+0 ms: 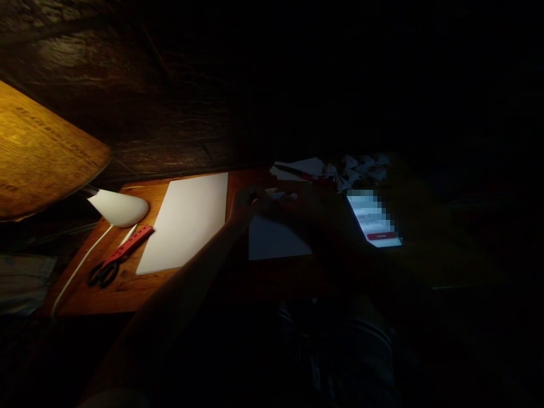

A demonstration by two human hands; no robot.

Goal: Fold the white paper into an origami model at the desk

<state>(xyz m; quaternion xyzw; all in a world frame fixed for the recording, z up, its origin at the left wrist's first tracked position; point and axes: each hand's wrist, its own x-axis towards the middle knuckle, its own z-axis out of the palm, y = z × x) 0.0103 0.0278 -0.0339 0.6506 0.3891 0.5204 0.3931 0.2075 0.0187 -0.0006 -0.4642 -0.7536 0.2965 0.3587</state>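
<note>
My left hand and my right hand are dark shapes meeting above the middle of the wooden table. Their fingers pinch the upper part of a white paper sheet, with a small white fold or edge showing between them. The light is too dim to show the fingers clearly. To the left of my left hand lies a larger blank white sheet. Further left are black-handled scissors and a red ruler.
A white desk lamp with a woven shade lights the table's left end, its white cord running down the edge. Crumpled paper, a red-and-dark pen and a lit phone lie to the right. A dark wall stands behind.
</note>
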